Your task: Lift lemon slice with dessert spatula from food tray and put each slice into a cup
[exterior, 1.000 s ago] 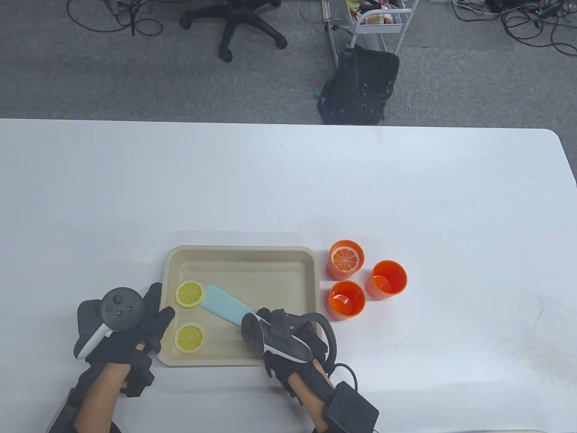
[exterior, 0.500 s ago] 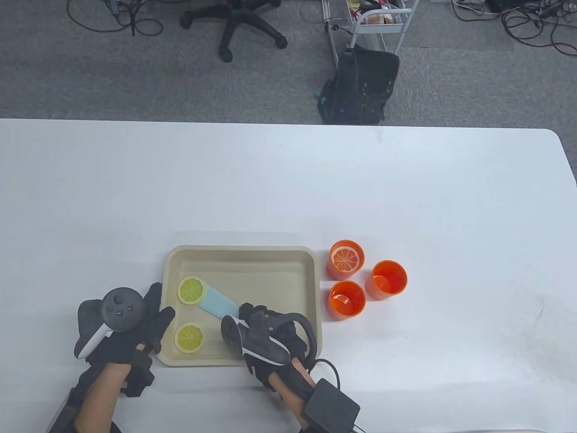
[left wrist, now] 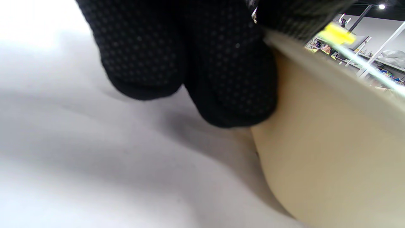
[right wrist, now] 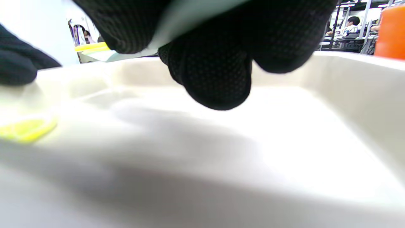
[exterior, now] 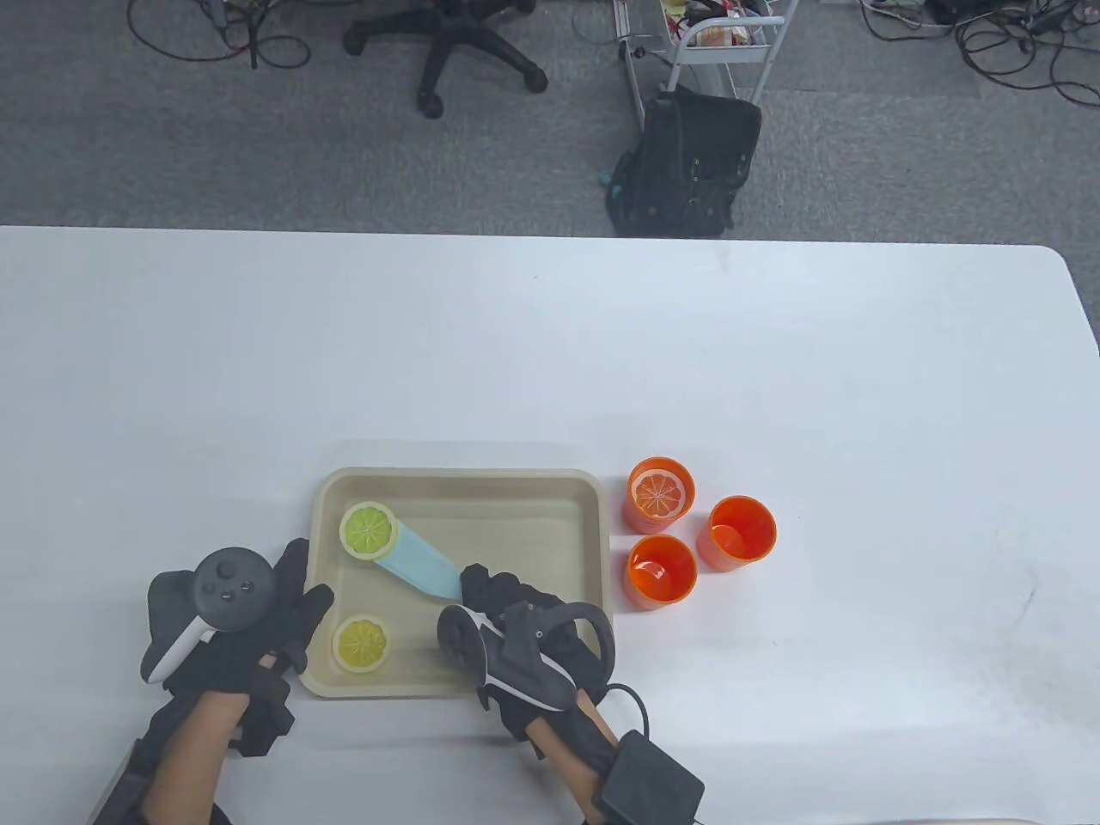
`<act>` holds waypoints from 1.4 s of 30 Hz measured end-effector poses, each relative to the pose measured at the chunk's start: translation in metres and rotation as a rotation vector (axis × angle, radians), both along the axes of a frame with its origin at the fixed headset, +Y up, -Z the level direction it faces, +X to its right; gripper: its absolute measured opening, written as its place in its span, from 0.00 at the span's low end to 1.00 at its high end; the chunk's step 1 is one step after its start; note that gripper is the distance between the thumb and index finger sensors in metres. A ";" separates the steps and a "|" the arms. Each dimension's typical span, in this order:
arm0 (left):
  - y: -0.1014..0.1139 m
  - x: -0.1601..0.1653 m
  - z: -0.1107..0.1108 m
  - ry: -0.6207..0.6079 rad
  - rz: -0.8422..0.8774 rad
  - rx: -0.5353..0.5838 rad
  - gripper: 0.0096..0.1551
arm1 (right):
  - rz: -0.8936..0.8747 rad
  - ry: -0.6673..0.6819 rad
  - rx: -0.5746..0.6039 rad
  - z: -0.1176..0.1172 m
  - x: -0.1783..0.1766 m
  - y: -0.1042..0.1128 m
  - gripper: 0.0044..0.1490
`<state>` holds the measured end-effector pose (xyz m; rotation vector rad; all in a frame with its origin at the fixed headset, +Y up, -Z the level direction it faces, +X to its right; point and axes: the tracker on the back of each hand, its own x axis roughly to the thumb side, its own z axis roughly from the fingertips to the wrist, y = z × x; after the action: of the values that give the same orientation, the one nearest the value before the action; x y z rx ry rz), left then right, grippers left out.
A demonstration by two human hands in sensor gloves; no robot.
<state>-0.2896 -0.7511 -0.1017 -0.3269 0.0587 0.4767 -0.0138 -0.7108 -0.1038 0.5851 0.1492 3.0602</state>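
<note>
A beige food tray (exterior: 593, 516) holds two lemon slices. One slice (exterior: 368, 530) lies on the tip of the light blue dessert spatula (exterior: 421, 565), near the tray's far left corner. The other slice (exterior: 361, 643) lies flat at the near left. My right hand (exterior: 483, 593) grips the spatula's handle over the tray's near middle; the right wrist view shows the blade (right wrist: 190, 19) running out from under the curled fingers. My left hand (exterior: 302, 586) rests with straight fingers against the tray's left rim, its fingertips (left wrist: 227, 79) on the outer wall (left wrist: 332, 142).
Three orange cups stand right of the tray: the far one (exterior: 660, 494) holds a slice, the near one (exterior: 662, 571) and the right one (exterior: 742, 531) hold none. A black bag (exterior: 687, 163) and an office chair (exterior: 455, 43) stand on the floor beyond the table.
The spatula's tip slid under the upper lemon slice, which now rides on it and has shifted toward the tray's far left corner. My left hand stayed put.
</note>
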 end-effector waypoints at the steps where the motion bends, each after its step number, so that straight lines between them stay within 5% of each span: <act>1: 0.000 0.000 0.000 -0.001 0.000 -0.002 0.44 | -0.013 -0.007 0.006 0.001 0.004 0.005 0.36; 10: -0.001 0.000 0.000 0.002 0.005 -0.004 0.44 | -0.039 -0.082 0.075 0.000 0.044 0.034 0.36; 20: -0.001 0.000 0.000 0.002 0.006 -0.004 0.44 | -0.155 -0.233 0.001 -0.014 0.123 0.061 0.36; 31: -0.001 -0.001 0.000 0.004 0.011 -0.006 0.44 | -0.343 -0.428 -0.200 -0.020 0.224 0.056 0.35; 42: -0.001 -0.001 0.001 0.007 0.014 -0.007 0.43 | -0.432 -0.555 -0.307 -0.014 0.267 0.047 0.34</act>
<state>-0.2910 -0.7523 -0.1012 -0.3328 0.0646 0.4919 0.2531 -0.6641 -0.1175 -0.2264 0.4033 2.5785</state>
